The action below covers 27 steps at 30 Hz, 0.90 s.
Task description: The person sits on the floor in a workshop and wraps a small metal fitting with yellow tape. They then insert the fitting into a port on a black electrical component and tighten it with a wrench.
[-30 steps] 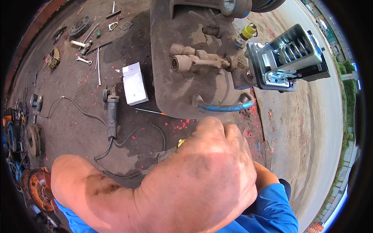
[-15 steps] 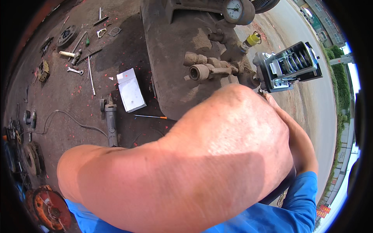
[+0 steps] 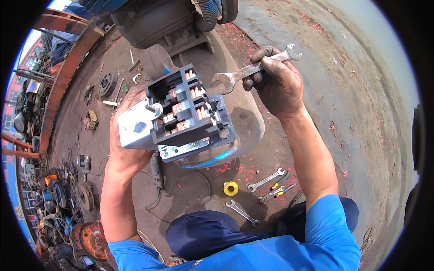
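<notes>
In front of me is an uncovered pressure switch (image 3: 176, 106), a black housing with copper-coloured contacts and a silvery metal side. My left hand (image 3: 129, 160) is wrapped round its left side, fingers reaching up behind it. The switch hides part of that hand, and its underside is out of sight. My right hand (image 3: 287, 88) grips a worn double open-end wrench (image 3: 233, 79) by its middle. One jaw of the wrench points left, close to the switch's far right corner; I cannot tell whether they touch. Beneath and behind lies a dusty brown tank (image 3: 246, 115).
Near my knees lie a roll of yellow tape (image 3: 230, 189), two wrenches and pliers (image 3: 273, 193). An angle grinder (image 3: 157, 171) with its cable is below the switch. A hammer (image 3: 110, 103) lies farther left. Piled parts and an orange-red disc (image 3: 96, 240) fill the lower left.
My view has swung, and the forearm that covered the middle is out of the way. Both hands now show, and the switch appears nearer the centre, seen from another side.
</notes>
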### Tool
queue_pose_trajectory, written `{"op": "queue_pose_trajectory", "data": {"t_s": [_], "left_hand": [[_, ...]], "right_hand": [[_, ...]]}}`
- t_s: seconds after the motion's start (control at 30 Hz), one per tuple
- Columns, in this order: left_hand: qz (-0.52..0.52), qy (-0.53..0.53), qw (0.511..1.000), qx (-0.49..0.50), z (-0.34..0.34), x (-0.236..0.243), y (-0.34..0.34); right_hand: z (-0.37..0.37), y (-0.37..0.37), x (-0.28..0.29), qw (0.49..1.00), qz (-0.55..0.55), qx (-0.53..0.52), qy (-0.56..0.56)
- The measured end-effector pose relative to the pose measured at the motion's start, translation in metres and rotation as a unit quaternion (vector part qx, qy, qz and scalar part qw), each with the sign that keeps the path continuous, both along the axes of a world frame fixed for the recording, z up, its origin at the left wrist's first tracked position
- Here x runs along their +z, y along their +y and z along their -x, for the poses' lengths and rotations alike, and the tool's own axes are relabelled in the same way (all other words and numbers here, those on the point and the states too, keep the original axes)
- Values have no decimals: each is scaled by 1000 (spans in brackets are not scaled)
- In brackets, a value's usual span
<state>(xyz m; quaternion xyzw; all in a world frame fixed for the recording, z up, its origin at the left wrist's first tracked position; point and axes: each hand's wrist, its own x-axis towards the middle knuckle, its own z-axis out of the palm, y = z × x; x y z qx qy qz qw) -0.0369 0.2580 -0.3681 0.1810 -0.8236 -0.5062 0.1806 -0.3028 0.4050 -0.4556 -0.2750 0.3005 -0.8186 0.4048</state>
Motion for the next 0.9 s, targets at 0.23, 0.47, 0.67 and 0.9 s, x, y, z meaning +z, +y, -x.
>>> {"op": "queue_pose_trajectory", "data": {"t_s": [0.23, 0.47, 0.67, 0.9], "left_hand": [[349, -47, 933, 75, 21, 0, -2], [323, -207, 922, 40, 30, 11, 3], [278, -233, 927, 96, 5, 9, -3], [261, -192, 938, 122, 16, 12, 5]], "right_hand": [[-6, -11, -32, 999, -17, 48, -3], [-16, -12, -38, 980, -32, 158, -115], [-16, -32, -32, 959, -22, 244, -143], [15, -34, -38, 992, -14, 122, -2]]}}
